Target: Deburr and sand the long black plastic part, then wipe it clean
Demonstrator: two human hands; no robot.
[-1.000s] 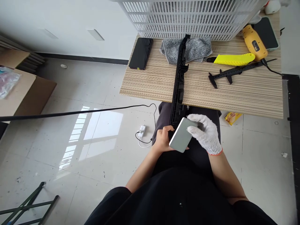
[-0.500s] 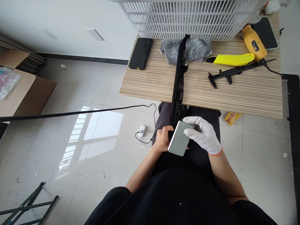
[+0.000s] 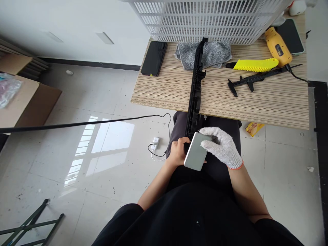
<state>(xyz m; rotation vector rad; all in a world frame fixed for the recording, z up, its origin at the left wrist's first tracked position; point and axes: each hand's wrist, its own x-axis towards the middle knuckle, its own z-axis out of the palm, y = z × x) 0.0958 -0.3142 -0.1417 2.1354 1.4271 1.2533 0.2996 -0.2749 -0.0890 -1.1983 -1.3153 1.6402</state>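
A long black plastic strip (image 3: 196,90) with clips and ribs runs from my lap up over the table edge, its far end resting across a grey towel (image 3: 217,54). My left hand (image 3: 178,152), bare, is wrapped round the strip's near end. In my right hand (image 3: 221,147), which wears a white knitted glove with an orange cuff, is a flat grey-green rectangular slab (image 3: 196,153) with a white edge. Thumb and fingers pinch it by its upper right side. The slab lies over the strip's near end and hides part of my left hand's fingers.
On the wood-grain table (image 3: 164,92) lie a black phone (image 3: 154,58), a yellow utility knife (image 3: 256,65), a black caliper (image 3: 252,80) and a yellow corded tool (image 3: 278,47). A white slatted basket (image 3: 205,22) stands behind. A black cable (image 3: 102,121) crosses at left above the floor.
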